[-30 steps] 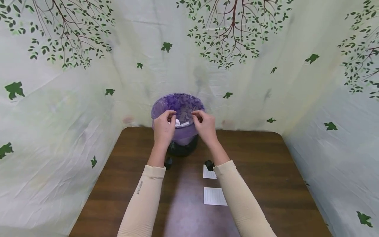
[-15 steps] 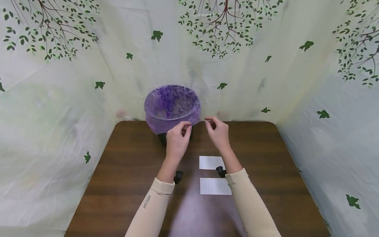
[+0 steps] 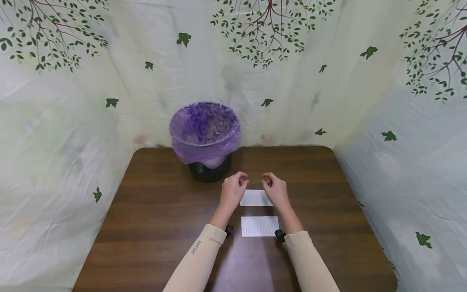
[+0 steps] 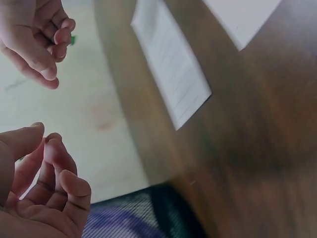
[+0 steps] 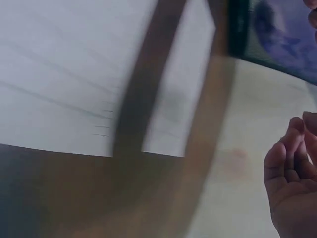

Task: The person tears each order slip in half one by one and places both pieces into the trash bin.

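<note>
My left hand (image 3: 233,190) and right hand (image 3: 276,191) hover at the far lined white card (image 3: 255,198), one at each end of it. Both have loosely bent fingers with thumb and fingertips close together, and nothing shows between them. In the left wrist view, the left hand (image 4: 44,183) faces the right hand (image 4: 29,39) across a gap. The right wrist view has the right hand (image 5: 292,183) at its edge, also without a thing in it. A second lined white card (image 3: 260,226) lies nearer, between the forearms.
A dark mesh bin (image 3: 209,172) with a purple bag (image 3: 204,152) folded over its rim stands at the back left of the brown wooden table (image 3: 157,211). Leaf-printed cloth (image 3: 292,121) hangs behind and on both sides. A small black device sits at each wrist.
Both hands have come back from the bin's mouth to the far card, moving nearer and right. White scraps seen between them at the bin a second ago are out of sight.
</note>
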The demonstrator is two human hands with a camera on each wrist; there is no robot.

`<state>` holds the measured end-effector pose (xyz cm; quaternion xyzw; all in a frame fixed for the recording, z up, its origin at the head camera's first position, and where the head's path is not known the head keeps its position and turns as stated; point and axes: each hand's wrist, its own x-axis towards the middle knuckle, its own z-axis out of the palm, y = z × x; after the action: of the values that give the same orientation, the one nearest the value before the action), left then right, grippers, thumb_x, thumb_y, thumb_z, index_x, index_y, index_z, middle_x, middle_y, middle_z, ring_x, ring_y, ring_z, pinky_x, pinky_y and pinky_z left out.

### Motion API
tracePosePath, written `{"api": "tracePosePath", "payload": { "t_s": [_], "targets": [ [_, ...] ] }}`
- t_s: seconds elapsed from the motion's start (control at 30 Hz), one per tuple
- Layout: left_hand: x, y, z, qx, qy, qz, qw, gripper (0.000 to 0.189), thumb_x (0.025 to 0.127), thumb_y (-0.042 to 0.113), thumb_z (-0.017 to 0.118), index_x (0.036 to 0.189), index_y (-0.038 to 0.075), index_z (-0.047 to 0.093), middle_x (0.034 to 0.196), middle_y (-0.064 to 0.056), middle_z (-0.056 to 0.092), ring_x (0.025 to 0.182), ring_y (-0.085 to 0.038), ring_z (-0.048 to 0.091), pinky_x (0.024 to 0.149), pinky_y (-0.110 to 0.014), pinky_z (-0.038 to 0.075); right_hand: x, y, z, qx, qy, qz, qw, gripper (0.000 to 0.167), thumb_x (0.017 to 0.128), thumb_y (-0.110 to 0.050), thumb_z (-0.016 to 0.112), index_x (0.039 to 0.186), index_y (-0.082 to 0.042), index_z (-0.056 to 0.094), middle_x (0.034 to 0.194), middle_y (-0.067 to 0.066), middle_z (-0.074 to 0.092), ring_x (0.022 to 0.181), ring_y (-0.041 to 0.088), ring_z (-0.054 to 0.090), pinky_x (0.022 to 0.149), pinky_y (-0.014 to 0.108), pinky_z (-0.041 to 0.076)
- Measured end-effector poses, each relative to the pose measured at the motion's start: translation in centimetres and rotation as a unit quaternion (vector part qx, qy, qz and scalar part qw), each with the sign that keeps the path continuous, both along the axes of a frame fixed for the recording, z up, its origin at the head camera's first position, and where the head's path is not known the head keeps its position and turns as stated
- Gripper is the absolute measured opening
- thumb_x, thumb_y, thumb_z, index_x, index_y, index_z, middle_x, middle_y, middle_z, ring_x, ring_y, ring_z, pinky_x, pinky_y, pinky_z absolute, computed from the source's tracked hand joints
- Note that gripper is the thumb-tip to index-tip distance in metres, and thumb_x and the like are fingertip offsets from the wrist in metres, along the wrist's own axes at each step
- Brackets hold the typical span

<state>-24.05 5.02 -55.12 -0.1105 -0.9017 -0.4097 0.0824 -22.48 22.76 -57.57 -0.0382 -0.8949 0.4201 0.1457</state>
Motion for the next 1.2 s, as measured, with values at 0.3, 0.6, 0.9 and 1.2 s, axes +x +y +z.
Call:
{"api": "tracePosePath", "payload": {
  "t_s": [0.3, 0.6, 0.9, 1.2],
  "targets": [
    [-0.3, 1.7, -2.8, -0.05, -0.044, -0.016, 0.9977, 0.021, 0.091, 0.01, 0.082, 0.112, 0.011, 0.077, 0.08, -0.002, 0.067, 0.069, -0.017, 0.06, 0.064, -0.034, 0.05, -0.3, 0.4, -3.4, 0.052, -0.08, 0.006, 0.9954, 0.022, 0.095, -0.013, 0.073, 0.116, -0.006, 0.077, 0.074, 0.004, 0.065, 0.064, 0.013, 0.053, 0.063, 0.029, 0.043],
    [-0.3, 2.2, -5.9, -0.078, -0.063, -0.004, 0.9949, 0.024, 0.089, 0.013, 0.084, 0.112, 0.011, 0.077, 0.086, -0.006, 0.066, 0.073, -0.022, 0.061, 0.067, -0.04, 0.051, -0.2, -0.2, -5.2, 0.065, -0.095, 0.019, 0.9931, 0.023, 0.094, -0.013, 0.074, 0.116, -0.005, 0.077, 0.071, 0.002, 0.062, 0.062, 0.014, 0.051, 0.061, 0.031, 0.044],
    [0.5, 2.7, -7.6, -0.084, -0.081, -0.023, 0.9928, 0.031, 0.089, 0.012, 0.085, 0.119, 0.009, 0.076, 0.108, -0.014, 0.072, 0.097, -0.039, 0.073, 0.084, -0.052, 0.06, 0.8, -0.7, -6.2, 0.109, -0.098, 0.009, 0.9892, 0.023, 0.093, -0.011, 0.076, 0.115, -0.004, 0.078, 0.073, 0.004, 0.067, 0.063, 0.016, 0.056, 0.06, 0.033, 0.047],
    [0.3, 3.0, -8.3, -0.103, -0.072, -0.034, 0.9915, 0.037, 0.087, 0.006, 0.084, 0.123, 0.002, 0.075, 0.108, -0.018, 0.073, 0.099, -0.041, 0.073, 0.087, -0.053, 0.06, 0.3, -0.8, -6.6, 0.164, -0.071, 0.021, 0.9837, 0.015, 0.091, -0.01, 0.079, 0.104, -0.003, 0.079, 0.079, 0.01, 0.076, 0.069, 0.022, 0.068, 0.064, 0.038, 0.056]
  ]
}}
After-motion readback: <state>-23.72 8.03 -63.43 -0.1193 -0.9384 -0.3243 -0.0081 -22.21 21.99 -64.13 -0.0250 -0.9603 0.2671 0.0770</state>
